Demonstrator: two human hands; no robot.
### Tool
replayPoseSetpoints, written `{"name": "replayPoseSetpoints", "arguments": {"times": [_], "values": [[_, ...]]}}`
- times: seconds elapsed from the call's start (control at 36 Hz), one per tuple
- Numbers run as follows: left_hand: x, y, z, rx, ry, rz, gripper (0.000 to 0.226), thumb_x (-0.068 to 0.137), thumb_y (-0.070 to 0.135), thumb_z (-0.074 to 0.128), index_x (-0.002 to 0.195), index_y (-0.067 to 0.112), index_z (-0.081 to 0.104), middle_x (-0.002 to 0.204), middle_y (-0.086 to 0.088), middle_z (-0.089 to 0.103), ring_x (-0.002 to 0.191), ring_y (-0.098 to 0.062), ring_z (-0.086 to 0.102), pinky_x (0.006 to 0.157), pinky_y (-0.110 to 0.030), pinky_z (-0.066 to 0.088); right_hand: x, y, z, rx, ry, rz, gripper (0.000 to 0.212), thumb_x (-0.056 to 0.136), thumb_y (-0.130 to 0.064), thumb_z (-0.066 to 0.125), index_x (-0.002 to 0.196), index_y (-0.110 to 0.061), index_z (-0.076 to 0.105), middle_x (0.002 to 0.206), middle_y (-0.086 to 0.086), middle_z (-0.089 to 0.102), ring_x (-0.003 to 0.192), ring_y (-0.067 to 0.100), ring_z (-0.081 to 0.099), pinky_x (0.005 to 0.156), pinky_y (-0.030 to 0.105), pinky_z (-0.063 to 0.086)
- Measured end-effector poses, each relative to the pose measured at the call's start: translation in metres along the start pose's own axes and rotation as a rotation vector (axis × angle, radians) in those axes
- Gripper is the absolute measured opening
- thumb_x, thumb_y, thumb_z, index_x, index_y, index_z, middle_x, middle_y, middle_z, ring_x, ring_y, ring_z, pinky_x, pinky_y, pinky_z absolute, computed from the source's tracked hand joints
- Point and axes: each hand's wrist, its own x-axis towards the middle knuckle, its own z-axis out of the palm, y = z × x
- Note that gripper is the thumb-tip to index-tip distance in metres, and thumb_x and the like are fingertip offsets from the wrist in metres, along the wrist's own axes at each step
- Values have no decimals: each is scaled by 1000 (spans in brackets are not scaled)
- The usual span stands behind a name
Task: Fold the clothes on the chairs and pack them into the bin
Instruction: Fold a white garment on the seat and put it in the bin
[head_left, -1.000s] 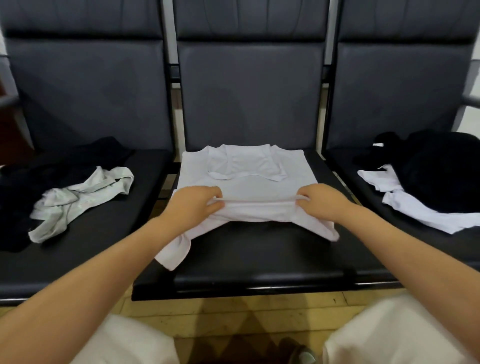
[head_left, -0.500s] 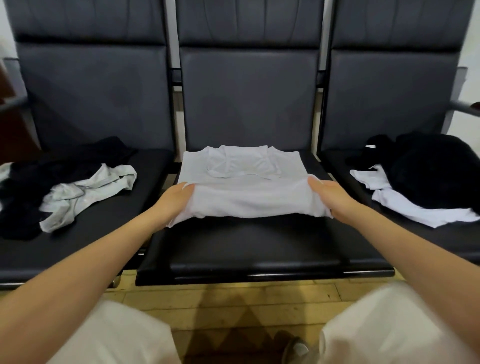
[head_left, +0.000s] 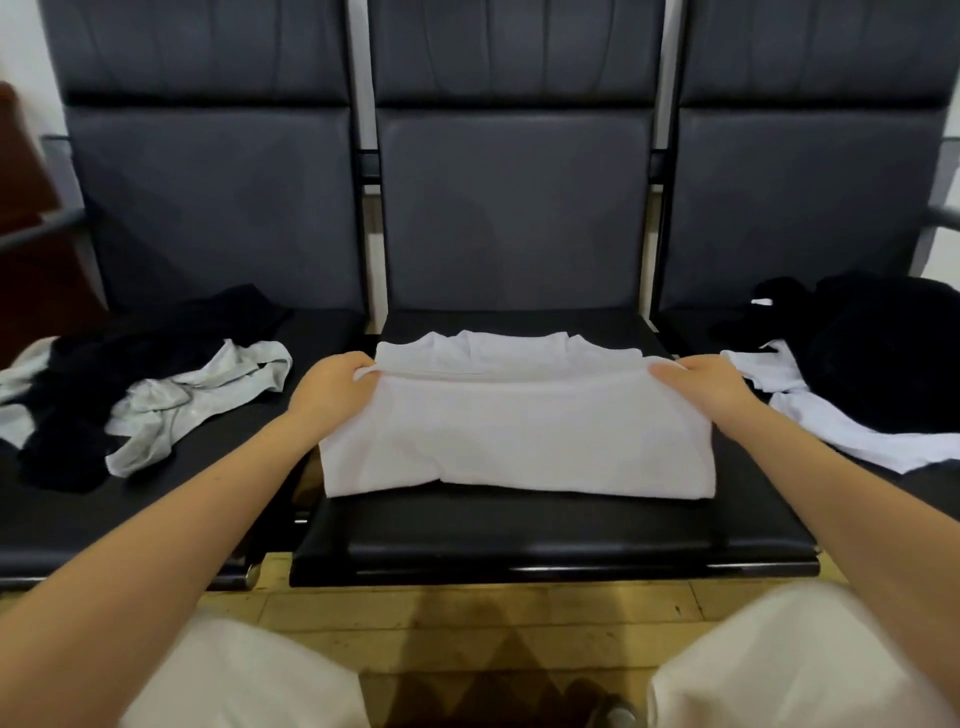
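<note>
My left hand (head_left: 332, 387) pinches the left corner of the folded-over edge of the white T-shirt (head_left: 519, 436), with the thumb on top of the cloth and the fingers curled beneath it. My right hand (head_left: 704, 382) grips the right corner of the same edge, the thumb lying along the top of the fabric.

The white T-shirt lies on the middle seat (head_left: 545, 535) of a row of three dark padded chairs. Its near half is doubled back over the far half, so the held edge lies just short of the far end of the garment. A narrow band of the lower layer shows beyond that edge, toward the backrest of the middle seat. The near fold of the shirt rests flat on the cushion, back from the front lip of the middle seat.

To the left of the middle seat, a crumpled grey garment (head_left: 202, 395) lies on the neighbouring cushion, touching a black garment (head_left: 130, 364) heaped beside and behind it. To the right of the middle seat, a white garment (head_left: 831, 431) lies spread on the neighbouring cushion, partly under a black heap of clothing (head_left: 878, 348).

In front of the middle seat, a wooden floor (head_left: 493, 608) shows between my knees.
</note>
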Motion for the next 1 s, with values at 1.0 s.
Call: {"name": "replayPoseSetpoints", "arguments": {"times": [1.0], "values": [[62,33,81,291,71,114,36,98,31,42,129,17,55,123,-10,56,116,-28,49,91,-40,41,79,8,44,-456,55,231,70,84,-55,61,129,-3,52,132,18,52,124,38,46,102,44,41]]}}
